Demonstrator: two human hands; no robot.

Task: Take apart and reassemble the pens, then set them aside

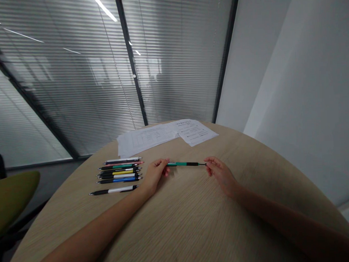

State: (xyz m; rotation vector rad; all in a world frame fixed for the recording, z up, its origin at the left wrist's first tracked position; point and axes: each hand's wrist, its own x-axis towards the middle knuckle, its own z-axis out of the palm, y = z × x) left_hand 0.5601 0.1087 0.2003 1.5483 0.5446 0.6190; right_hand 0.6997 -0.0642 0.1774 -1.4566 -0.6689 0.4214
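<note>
Pinching a green-and-black pen (184, 164) at 12 o'clock, your left hand (154, 175) and right hand (220, 175) keep both grips clamped on its ends. A row of pens (118, 175) lies at 11 o'clock on the wooden worktop (195, 222).

The left hand (154, 175) and right hand (220, 175) are slim, on bare forearms (94, 223).

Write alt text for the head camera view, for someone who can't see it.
The left hand and right hand hold a green-and-black pen by its ends above a wooden table. A row of pens lies beside the left hand, with papers beyond, in front of window blinds.
</note>
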